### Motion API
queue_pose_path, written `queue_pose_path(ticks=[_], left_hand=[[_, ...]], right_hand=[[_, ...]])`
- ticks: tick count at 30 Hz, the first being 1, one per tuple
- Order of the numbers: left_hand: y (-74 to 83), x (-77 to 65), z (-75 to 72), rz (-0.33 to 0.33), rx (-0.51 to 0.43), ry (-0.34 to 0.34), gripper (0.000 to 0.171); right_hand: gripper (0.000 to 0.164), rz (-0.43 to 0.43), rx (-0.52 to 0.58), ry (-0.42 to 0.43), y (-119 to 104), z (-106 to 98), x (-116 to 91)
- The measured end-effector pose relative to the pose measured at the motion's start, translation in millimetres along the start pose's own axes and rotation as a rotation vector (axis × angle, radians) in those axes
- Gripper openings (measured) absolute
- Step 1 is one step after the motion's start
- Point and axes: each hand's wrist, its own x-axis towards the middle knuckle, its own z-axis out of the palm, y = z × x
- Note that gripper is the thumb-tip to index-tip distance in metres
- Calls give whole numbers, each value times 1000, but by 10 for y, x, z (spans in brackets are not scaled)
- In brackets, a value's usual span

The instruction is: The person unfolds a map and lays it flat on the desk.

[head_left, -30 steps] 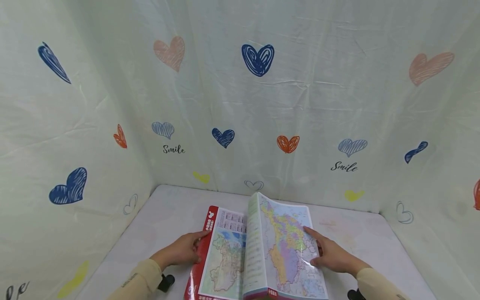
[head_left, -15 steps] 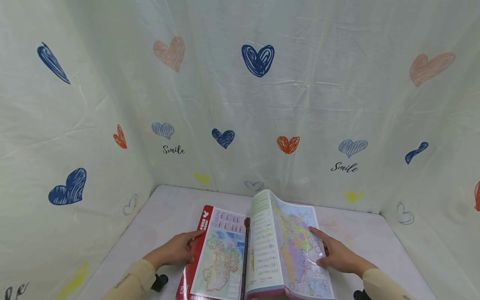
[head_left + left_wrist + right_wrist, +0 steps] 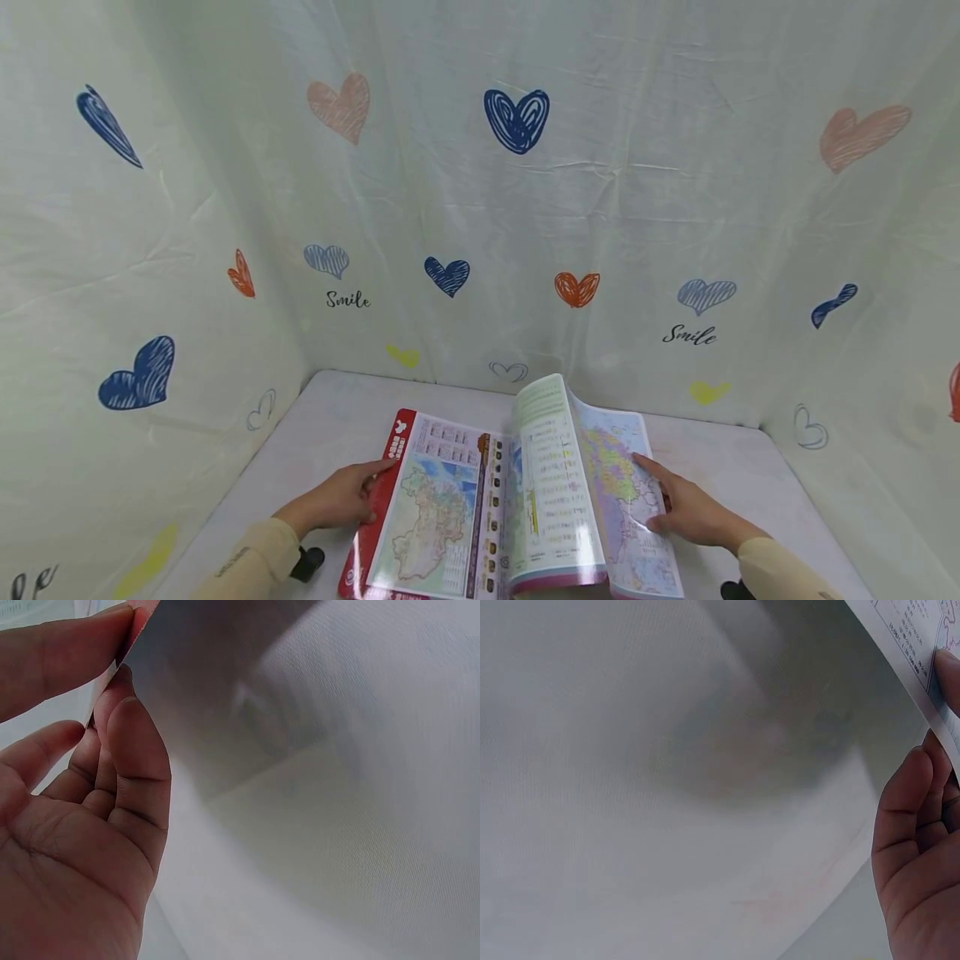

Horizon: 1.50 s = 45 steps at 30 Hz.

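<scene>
A map book [image 3: 438, 500] lies spread across the table front in the head view, its left side red-edged and printed with a map. From its middle, text pages [image 3: 558, 483] rise and bow towards the right. My left hand [image 3: 330, 500] pinches the red left edge between thumb and curled fingers; the left wrist view shows the hand [image 3: 90, 847] gripping that edge. On the right, a colourful map page [image 3: 615, 475] is held at its outer edge by my right hand [image 3: 693, 508]. The page's corner [image 3: 904, 667] appears between thumb and fingers in the right wrist view.
A white table [image 3: 360, 396] carries the book. Pale curtains [image 3: 630, 200] printed with hearts enclose the back and both sides. Dark wrist-worn parts [image 3: 307, 565] hang beneath the sleeves.
Both hands have moved apart, the left leftwards and the right rightwards. The book has spread wider, showing its middle strip, and the raised text pages have swung further open to the right.
</scene>
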Motion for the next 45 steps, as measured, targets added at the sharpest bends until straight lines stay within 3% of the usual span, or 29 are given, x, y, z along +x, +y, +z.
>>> queue_pose_path(ticks=[10, 27, 45], left_hand=[[-109, -32, -81, -14, 15, 7, 85], [-143, -90, -159, -44, 73, 56, 84], [-225, -129, -221, -79, 76, 66, 86]], right_hand=[[101, 15, -80, 36, 45, -58, -44], [101, 112, -157, 92, 113, -147, -115], [99, 89, -253, 102, 309, -255, -208]])
